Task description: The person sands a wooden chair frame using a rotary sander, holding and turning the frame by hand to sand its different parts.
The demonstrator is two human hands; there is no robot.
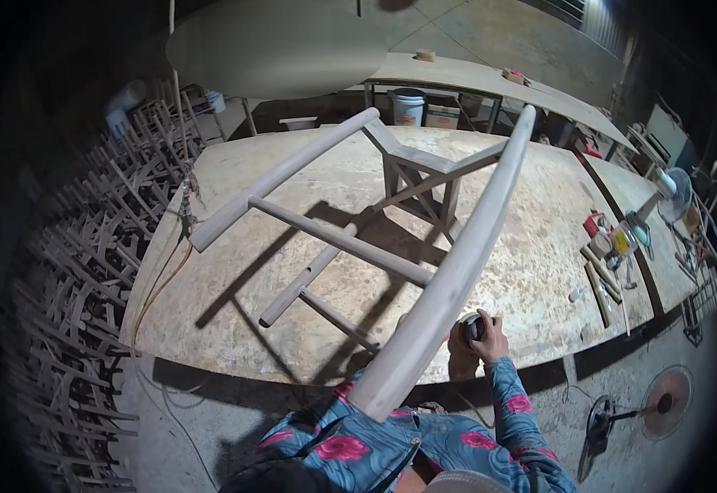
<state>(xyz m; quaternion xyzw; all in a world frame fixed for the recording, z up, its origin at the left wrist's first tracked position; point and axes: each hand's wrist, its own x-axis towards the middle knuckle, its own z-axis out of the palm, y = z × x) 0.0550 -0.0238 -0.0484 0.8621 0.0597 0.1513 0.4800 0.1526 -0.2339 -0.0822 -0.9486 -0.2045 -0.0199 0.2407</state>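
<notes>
A bare wooden chair frame (pixel 338 238) lies raised and tilted over the worktable, with thick rounded legs and thinner rungs. Its nearest leg (pixel 457 279) slopes toward my chest. Just right of that leg, my right hand (pixel 491 338) is wrapped round a palm sander (pixel 472 328), round with a black top. Whether the sander's pad touches the wood I cannot tell. My left hand (pixel 400 323) is almost wholly hidden behind the near leg, and its fingers do not show. Under the frame's far part stands a wooden support (pixel 424 177).
The large worktable (pixel 235 329) has a stained top. Wooden sticks (pixel 601 287), a clear bottle (pixel 621 242) and a red item (pixel 595 223) lie at right. Many wooden frames (pixel 62 329) are stacked left. A fan (pixel 666 403) stands low right; a cord (pixel 159 287) hangs at the left edge.
</notes>
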